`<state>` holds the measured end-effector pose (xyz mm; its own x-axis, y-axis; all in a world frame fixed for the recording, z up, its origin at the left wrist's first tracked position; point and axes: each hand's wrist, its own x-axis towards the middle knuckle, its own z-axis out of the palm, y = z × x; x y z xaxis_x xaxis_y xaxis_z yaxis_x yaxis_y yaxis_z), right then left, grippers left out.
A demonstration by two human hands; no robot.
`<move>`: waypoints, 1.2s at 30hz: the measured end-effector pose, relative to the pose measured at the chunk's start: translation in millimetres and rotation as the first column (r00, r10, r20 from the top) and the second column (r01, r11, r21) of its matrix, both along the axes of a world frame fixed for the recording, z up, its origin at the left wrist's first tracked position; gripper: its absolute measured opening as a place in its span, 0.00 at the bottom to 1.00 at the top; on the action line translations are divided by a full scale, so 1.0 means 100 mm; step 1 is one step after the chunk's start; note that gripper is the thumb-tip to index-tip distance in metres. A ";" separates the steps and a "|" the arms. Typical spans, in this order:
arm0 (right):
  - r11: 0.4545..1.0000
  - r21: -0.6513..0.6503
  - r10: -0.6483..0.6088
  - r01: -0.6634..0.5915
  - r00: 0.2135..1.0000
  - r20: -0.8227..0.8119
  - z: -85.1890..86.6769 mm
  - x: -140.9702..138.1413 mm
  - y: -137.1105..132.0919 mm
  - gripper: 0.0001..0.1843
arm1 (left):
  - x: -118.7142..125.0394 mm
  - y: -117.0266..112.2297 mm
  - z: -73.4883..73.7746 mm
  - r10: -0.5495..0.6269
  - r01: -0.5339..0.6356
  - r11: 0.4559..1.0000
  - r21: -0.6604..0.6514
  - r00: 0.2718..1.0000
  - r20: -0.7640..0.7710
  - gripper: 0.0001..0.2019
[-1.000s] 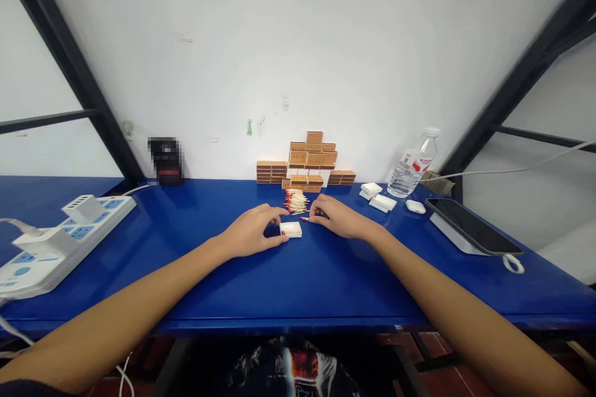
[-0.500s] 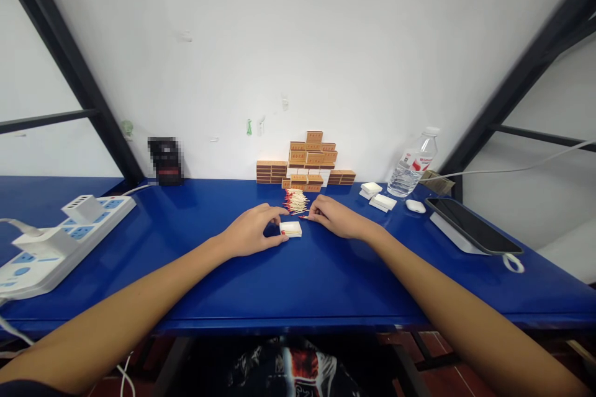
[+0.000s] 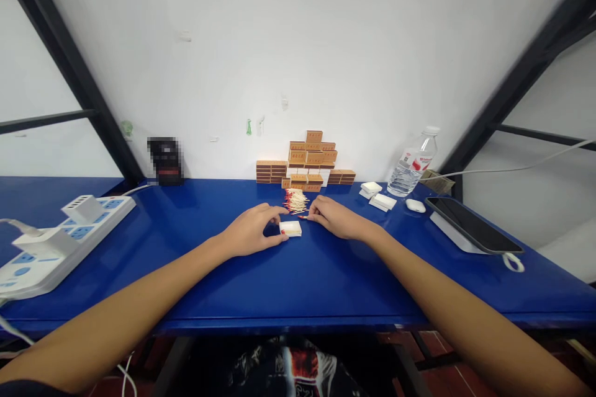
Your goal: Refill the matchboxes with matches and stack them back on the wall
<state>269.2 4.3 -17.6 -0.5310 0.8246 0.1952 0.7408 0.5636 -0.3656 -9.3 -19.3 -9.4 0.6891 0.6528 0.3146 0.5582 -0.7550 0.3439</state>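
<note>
A small white matchbox tray (image 3: 291, 224) lies on the blue table with a few red-tipped matches inside its front edge. My left hand (image 3: 251, 229) steadies it from the left, thumb at the near corner and index finger at the far one. Just right of the tray, my right hand (image 3: 333, 216) pinches matchsticks (image 3: 303, 217) by their pale ends, red heads pointing left; how many is too small to tell. Behind both hands sits a loose pile of matches (image 3: 296, 200), heads mostly to the left.
Stacked brown matchboxes (image 3: 313, 156) stand against the wall behind the pile. To the right are white trays (image 3: 382, 201), a water bottle (image 3: 413, 164), a white earbud case (image 3: 415, 205) and a phone (image 3: 472, 223). A power strip (image 3: 69, 242) lies at left.
Hardly anything differs. The matchsticks in my right hand have shifted very slightly to the left; my left hand and the tray stay in place.
</note>
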 end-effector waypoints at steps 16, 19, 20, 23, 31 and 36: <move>0.990 0.049 0.136 -0.133 0.989 -0.063 0.16 -0.30 -0.31 0.06 | 0.00 0.01 -0.03 -0.018 0.018 1.000 0.009 1.000 0.012 0.28; 0.988 0.053 0.147 -0.145 0.989 -0.026 0.11 -0.31 -0.29 0.06 | 0.01 0.00 -0.02 -0.025 0.025 1.000 0.004 1.000 0.010 0.27; 0.988 0.054 0.149 -0.147 0.989 -0.024 0.10 -0.32 -0.29 0.06 | 0.01 0.00 -0.01 -0.027 0.027 1.000 0.003 1.000 0.009 0.27; 0.986 0.061 0.155 -0.153 0.987 -0.028 0.07 -0.33 -0.29 0.05 | 0.01 -0.01 -0.01 -0.021 0.021 1.000 -0.002 1.000 0.009 0.27; 0.982 0.114 0.157 -0.153 0.987 -0.023 0.10 -0.40 -0.34 0.05 | 0.02 -0.02 -0.01 -0.019 0.019 1.000 0.008 1.000 0.003 0.26; 0.985 0.137 0.112 -0.106 0.993 -0.043 0.14 -0.37 -0.36 0.06 | 0.01 -0.01 -0.02 -0.020 0.020 1.000 0.012 1.000 0.010 0.26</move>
<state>232.5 -32.0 -3.9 -0.6029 0.7269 0.3290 0.6547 0.6863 -0.3168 -7.9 -20.7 -11.6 0.6990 0.6350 0.3290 0.5394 -0.7701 0.3405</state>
